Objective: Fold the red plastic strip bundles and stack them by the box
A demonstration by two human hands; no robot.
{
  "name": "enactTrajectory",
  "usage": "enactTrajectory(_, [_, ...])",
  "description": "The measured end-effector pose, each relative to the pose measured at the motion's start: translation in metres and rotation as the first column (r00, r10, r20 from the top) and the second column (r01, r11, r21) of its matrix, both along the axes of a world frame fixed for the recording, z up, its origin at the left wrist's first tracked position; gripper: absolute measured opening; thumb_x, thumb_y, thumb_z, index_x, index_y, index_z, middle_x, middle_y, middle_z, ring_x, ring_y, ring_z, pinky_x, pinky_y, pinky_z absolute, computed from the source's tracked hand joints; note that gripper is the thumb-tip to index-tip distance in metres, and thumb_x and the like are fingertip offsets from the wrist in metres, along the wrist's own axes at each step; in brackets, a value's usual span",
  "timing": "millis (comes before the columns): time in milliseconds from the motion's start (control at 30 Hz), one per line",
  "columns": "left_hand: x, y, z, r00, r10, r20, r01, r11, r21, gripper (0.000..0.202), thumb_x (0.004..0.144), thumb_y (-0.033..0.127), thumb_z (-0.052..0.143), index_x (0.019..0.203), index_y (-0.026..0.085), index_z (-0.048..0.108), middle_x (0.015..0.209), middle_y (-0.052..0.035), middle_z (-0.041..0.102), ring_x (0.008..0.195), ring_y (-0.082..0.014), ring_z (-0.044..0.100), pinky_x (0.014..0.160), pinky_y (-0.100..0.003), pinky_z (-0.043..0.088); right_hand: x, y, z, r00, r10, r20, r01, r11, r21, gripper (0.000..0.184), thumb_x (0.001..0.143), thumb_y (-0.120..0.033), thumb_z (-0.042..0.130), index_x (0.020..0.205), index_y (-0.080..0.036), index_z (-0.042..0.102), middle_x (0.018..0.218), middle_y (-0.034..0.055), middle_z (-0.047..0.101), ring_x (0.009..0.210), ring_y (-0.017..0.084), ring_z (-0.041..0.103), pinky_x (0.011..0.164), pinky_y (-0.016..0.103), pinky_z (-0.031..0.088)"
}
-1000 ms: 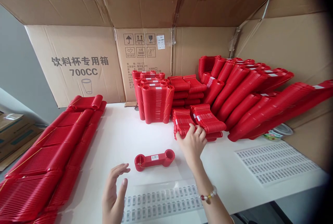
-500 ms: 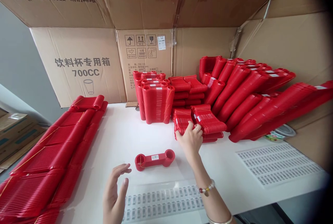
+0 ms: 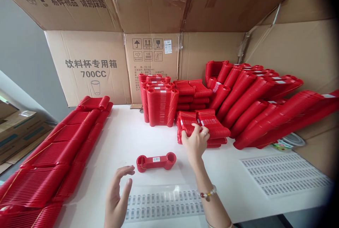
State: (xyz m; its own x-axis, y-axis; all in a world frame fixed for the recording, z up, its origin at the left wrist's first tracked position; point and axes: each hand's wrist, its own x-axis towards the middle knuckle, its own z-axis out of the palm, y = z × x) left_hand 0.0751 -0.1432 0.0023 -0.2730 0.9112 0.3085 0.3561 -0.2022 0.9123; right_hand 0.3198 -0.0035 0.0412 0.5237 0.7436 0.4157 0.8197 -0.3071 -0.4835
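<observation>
My right hand (image 3: 197, 142) reaches to the near end of a bundle of red plastic pieces (image 3: 187, 117), thumb on its left side and fingers curled over its end. The bundle lies beside another one on a low pile. My left hand (image 3: 118, 192) hovers over the table with thumb and fingers apart, holding nothing. Just beyond its fingertips stands a separate red dumbbell-shaped bundle (image 3: 156, 163), with a ring at each end, a white barcode label and a rubber band around its left part. A sheet of labels (image 3: 164, 205) lies between my forearms.
Long red stacks (image 3: 60, 143) run along the left of the white table (image 3: 124, 125). Upright bundles (image 3: 161, 109) stand at the back middle, leaning stacks (image 3: 243, 97) at right. Another label sheet (image 3: 283, 173) and a round lidded tub (image 3: 292, 140) lie right. Cardboard (image 3: 92, 76) walls the back.
The view has shifted slightly. My right hand stays at the bundle's end, its fingers a little more curled. My left hand keeps its open pose near the separate bundle.
</observation>
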Motion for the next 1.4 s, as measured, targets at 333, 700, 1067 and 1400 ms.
enactTrajectory(333, [0.013, -0.009, 0.018, 0.997, -0.073, 0.041, 0.07, 0.996, 0.059, 0.02, 0.093, 0.037, 0.054, 0.103, 0.025, 0.067, 0.098, -0.0044, 0.07, 0.096, -0.0199, 0.065, 0.084, -0.028, 0.053, 0.03, -0.045, 0.043, 0.727, 0.292, -0.622, -0.233, 0.956, 0.177, 0.041, 0.07, -0.04, 0.051, 0.102, -0.02, 0.067, 0.109, 0.0121, 0.056, 0.099, 0.029, 0.054, 0.082, 0.038, 0.045])
enactTrajectory(700, [0.054, 0.001, 0.02, 0.943, -0.308, 0.122, 0.307, 0.951, 0.032, 0.019, 0.094, 0.03, 0.055, 0.108, 0.024, 0.066, 0.102, -0.0056, 0.069, 0.097, -0.0192, 0.065, 0.089, -0.031, 0.051, 0.051, -0.081, -0.001, 0.227, 0.29, -0.93, -0.471, 0.868, 0.155, 0.033, 0.068, -0.035, 0.056, 0.093, -0.016, 0.064, 0.094, 0.007, 0.068, 0.077, 0.02, 0.059, 0.063, 0.026, 0.043])
enactTrajectory(1067, [0.099, -0.022, 0.015, 0.892, -0.402, 0.209, 0.442, 0.87, -0.216, 0.023, 0.095, 0.04, 0.052, 0.102, 0.023, 0.065, 0.101, -0.0072, 0.066, 0.103, -0.0224, 0.061, 0.095, -0.034, 0.046, 0.089, -0.096, -0.019, -0.092, 0.199, -0.976, -0.346, 0.912, 0.219, 0.031, 0.061, -0.033, 0.072, 0.088, -0.018, 0.065, 0.073, -0.0012, 0.063, 0.062, 0.012, 0.05, 0.06, 0.022, 0.043])
enactTrajectory(1400, [0.187, 0.006, 0.0, 0.626, -0.111, 0.772, 0.488, 0.828, -0.276, 0.083, 0.073, 0.062, 0.072, 0.142, 0.027, 0.04, 0.15, -0.0152, 0.043, 0.138, -0.0332, 0.042, 0.108, -0.046, 0.041, 0.106, -0.113, -0.008, -0.091, 0.28, -0.956, -0.332, 0.896, 0.294, 0.026, 0.067, -0.035, 0.073, 0.086, -0.019, 0.068, 0.09, 0.0046, 0.064, 0.074, 0.016, 0.058, 0.065, 0.025, 0.049])
